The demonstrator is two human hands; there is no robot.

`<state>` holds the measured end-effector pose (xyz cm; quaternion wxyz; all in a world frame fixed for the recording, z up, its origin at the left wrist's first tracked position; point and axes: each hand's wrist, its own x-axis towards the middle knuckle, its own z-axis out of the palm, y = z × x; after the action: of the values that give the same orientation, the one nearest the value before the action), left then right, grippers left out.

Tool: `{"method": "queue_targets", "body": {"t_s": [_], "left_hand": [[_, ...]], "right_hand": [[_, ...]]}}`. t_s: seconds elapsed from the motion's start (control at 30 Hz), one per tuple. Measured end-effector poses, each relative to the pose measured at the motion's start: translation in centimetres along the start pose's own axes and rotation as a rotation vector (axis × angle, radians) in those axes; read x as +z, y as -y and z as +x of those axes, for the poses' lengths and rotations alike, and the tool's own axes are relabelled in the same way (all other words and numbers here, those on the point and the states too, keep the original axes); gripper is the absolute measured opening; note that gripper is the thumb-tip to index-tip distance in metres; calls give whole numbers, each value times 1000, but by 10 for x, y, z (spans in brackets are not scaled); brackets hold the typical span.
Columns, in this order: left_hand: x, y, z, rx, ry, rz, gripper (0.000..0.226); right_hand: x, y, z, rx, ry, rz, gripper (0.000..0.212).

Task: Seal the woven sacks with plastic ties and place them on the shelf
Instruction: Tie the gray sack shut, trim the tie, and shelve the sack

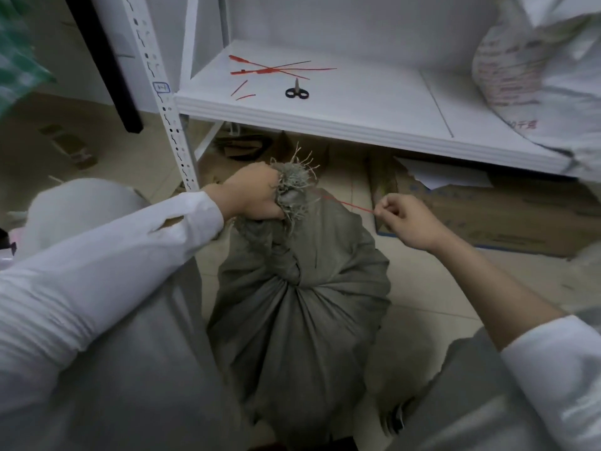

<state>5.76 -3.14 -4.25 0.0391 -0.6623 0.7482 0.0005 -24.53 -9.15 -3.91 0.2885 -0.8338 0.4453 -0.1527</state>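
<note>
Head view. A grey-green woven sack (302, 304) stands upright on the tiled floor between the person's knees, in front of a white metal shelf (357, 131). The left hand (253, 193), fingers and thumb curled tight, grips the sack's gathered, frayed neck just below its fringe. A thin red plastic tie (344, 203) runs taut from that neck out to the right. The right hand (406, 219) pinches the tie's free end between thumb and forefinger, the other fingers curled in; it is apart from the sack.

On the shelf board lie several spare red plastic ties (276, 68), crossed over one another, with two short red offcuts (240, 87) just in front of them and small black-handled scissors (296, 91) nearby. A white printed woven sack (536, 76) occupies the shelf's right end. A brown cardboard box (487, 216) sits on the floor beneath the shelf.
</note>
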Motion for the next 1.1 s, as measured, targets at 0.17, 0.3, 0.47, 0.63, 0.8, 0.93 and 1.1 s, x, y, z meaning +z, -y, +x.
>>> {"method": "queue_targets", "body": {"t_s": [0.17, 0.3, 0.47, 0.63, 0.8, 0.93, 1.1], "left_hand": [[-5, -7, -3, 180, -160, -34, 52], [-9, -11, -5, 233, -311, -10, 54], [-11, -9, -9, 192, -175, -153, 60], [-6, -9, -10, 35, -111, -256, 61], [-3, -7, -9, 15, -118, -476, 38], [-2, -15, -7, -25, -109, -591, 25], [-4, -22, -11, 24, -189, -665, 27]], "right_hand": [[1, 0, 3, -55, -18, -17, 14], [6, 5, 20, -125, -5, -96, 13], [5, 6, 36, -171, -8, -94, 14], [5, 8, 46, -188, -28, -27, 13], [10, 17, 52, -132, -49, 172, 13], [26, 27, 55, 52, -254, 663, 16], [63, 36, 55, 260, -209, 1080, 8]]}}
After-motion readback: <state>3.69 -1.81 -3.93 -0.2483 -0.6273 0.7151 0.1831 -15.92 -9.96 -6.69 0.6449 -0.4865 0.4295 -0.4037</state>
